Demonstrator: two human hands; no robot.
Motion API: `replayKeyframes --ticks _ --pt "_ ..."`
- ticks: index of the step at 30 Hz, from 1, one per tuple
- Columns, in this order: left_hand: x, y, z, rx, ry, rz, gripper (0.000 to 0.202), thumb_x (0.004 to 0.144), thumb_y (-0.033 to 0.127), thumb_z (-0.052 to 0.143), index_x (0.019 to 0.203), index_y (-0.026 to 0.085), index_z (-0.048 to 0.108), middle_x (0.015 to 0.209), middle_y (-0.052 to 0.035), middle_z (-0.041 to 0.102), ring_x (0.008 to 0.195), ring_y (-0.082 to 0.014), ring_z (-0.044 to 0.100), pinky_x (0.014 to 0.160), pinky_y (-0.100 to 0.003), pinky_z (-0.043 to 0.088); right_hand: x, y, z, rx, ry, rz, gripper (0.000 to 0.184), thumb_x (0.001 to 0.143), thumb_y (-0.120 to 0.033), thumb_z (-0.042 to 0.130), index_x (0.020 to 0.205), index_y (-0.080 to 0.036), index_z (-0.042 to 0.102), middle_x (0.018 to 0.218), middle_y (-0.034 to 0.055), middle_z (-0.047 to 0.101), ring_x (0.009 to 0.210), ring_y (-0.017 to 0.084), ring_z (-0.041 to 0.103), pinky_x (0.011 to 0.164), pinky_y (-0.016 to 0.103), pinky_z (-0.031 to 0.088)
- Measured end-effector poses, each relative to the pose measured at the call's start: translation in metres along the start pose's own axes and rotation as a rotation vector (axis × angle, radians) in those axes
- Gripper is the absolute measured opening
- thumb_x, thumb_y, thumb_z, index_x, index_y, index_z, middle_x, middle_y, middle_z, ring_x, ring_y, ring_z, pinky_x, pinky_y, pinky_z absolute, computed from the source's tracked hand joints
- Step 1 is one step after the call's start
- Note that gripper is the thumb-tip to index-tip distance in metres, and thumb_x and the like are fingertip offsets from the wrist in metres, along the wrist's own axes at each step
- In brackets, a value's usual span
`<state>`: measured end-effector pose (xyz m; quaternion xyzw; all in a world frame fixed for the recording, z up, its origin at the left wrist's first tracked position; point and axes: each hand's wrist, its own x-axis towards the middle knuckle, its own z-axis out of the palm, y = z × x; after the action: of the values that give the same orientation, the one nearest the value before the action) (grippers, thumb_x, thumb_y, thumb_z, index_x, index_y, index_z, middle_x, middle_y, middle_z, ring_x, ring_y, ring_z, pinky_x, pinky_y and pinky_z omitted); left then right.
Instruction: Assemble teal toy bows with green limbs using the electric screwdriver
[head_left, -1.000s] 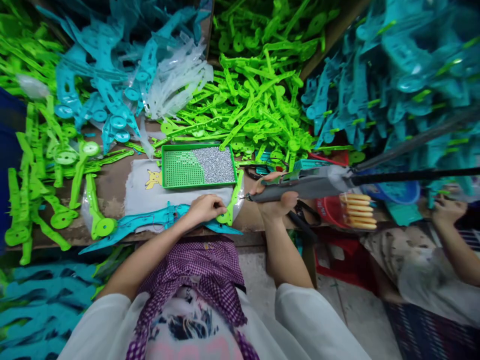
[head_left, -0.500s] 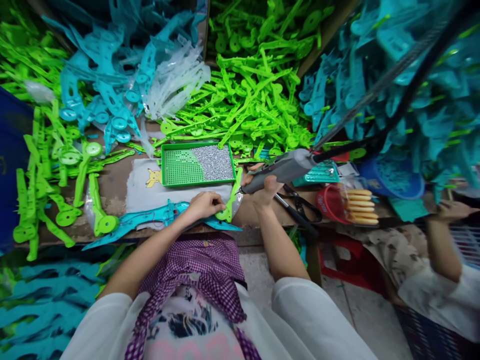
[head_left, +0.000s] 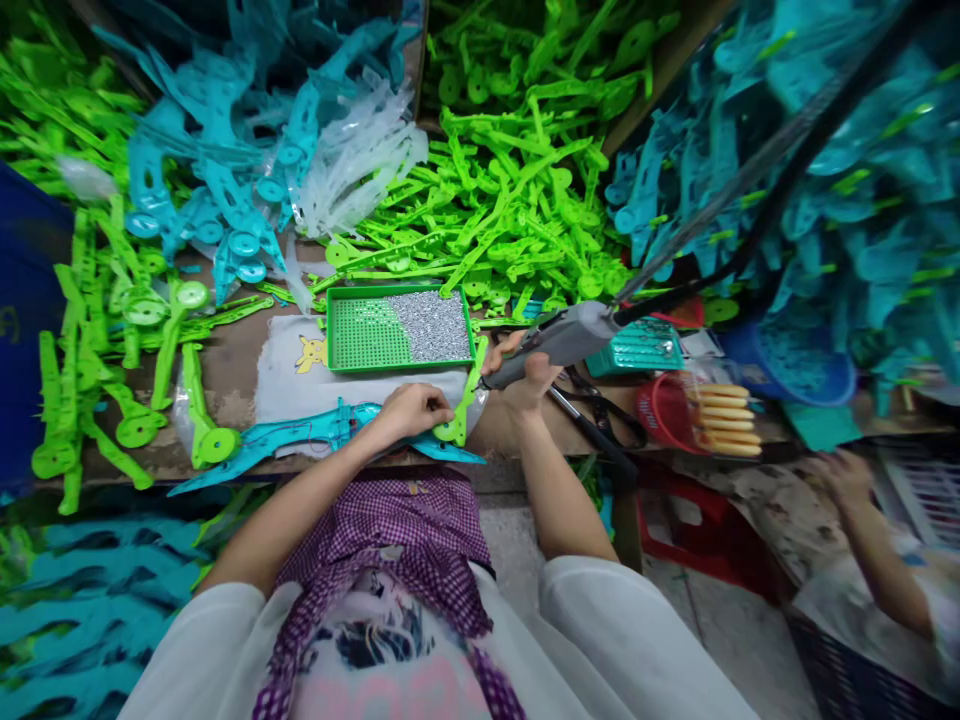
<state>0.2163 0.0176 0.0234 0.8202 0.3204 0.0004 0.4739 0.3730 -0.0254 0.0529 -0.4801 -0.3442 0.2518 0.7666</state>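
Fingers wrapped around the grey power driver [head_left: 566, 335], our right hand [head_left: 529, 385] holds its tip right beside the green lever [head_left: 469, 396]; our left hand [head_left: 409, 410] lies curled over the blue frame [head_left: 304, 434] along the table [head_left: 499, 430] edge, and whether its fingers grip, we cannot tell.
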Motion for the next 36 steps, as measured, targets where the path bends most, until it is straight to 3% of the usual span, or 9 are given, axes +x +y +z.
replayKeyframes --ticks 7,10,14,17,20,25,36 --pt "0.000 -0.001 0.001 -0.012 0.017 0.011 0.015 0.079 0.031 0.068 0.086 0.019 0.075 0.084 -0.0030 0.073 0.077 -0.0168 0.064 0.066 -0.025 0.042 -0.001 -0.008 -0.004 -0.023 -0.063 0.108 0.058 0.055 -0.078 0.063 0.067 -0.022 0.053 0.043 -0.0054 0.048 0.034 0.013 0.049 0.035 0.025 0.038" --pt "-0.001 -0.002 0.002 -0.014 0.019 0.013 0.014 0.080 0.032 0.068 0.084 0.020 0.075 0.085 -0.0024 0.073 0.078 -0.0168 0.064 0.066 -0.025 0.041 0.009 -0.016 0.007 0.000 -0.108 0.094 0.058 0.056 -0.077 0.064 0.071 -0.021 0.056 0.044 -0.0058 0.048 0.033 0.011 0.048 0.033 0.024 0.035" --pt "0.000 -0.003 0.003 -0.003 0.039 0.009 0.014 0.079 0.033 0.068 0.081 0.021 0.074 0.085 -0.0012 0.074 0.079 -0.0176 0.065 0.066 -0.025 0.040 0.035 -0.005 0.059 0.051 -0.173 -0.013 0.060 0.061 -0.081 0.054 0.075 -0.023 0.057 0.045 -0.0069 0.047 0.036 0.010 0.048 0.037 0.024 0.037" --pt "-0.001 -0.002 0.003 -0.012 0.039 -0.006 0.016 0.078 0.034 0.067 0.083 0.021 0.075 0.086 -0.0013 0.075 0.081 -0.0188 0.066 0.066 -0.025 0.041 0.052 0.023 0.103 -0.023 -0.249 -0.023 0.051 0.072 -0.073 0.052 0.073 -0.022 0.058 0.045 -0.0068 0.047 0.038 0.009 0.048 0.042 0.024 0.039" --pt "-0.002 -0.001 0.002 -0.001 0.022 -0.050 0.019 0.077 0.036 0.067 0.086 0.022 0.075 0.085 -0.0011 0.075 0.079 -0.0195 0.067 0.065 -0.025 0.042 0.062 0.050 0.126 -0.045 -0.271 -0.015 0.048 0.077 -0.068 0.051 0.071 -0.021 0.059 0.045 -0.0061 0.049 0.040 0.009 0.049 0.045 0.026 0.041" --pt "-0.002 -0.001 0.001 0.018 0.021 -0.047 0.019 0.077 0.037 0.066 0.087 0.023 0.075 0.086 -0.0010 0.075 0.081 -0.0203 0.067 0.065 -0.026 0.042 0.068 0.069 0.131 -0.051 -0.277 0.011 0.051 0.076 -0.071 0.050 0.072 -0.021 0.058 0.047 -0.0063 0.051 0.041 0.009 0.050 0.046 0.027 0.041" --pt "-0.003 0.001 0.001 0.039 0.013 -0.079 0.022 0.078 0.041 0.066 0.088 0.024 0.075 0.087 -0.0011 0.075 0.082 -0.0219 0.067 0.063 -0.026 0.042 0.069 0.075 0.136 -0.024 -0.280 0.000 0.046 0.078 -0.067 0.051 0.072 -0.021 0.058 0.046 -0.0070 0.052 0.041 0.009 0.051 0.046 0.026 0.041"
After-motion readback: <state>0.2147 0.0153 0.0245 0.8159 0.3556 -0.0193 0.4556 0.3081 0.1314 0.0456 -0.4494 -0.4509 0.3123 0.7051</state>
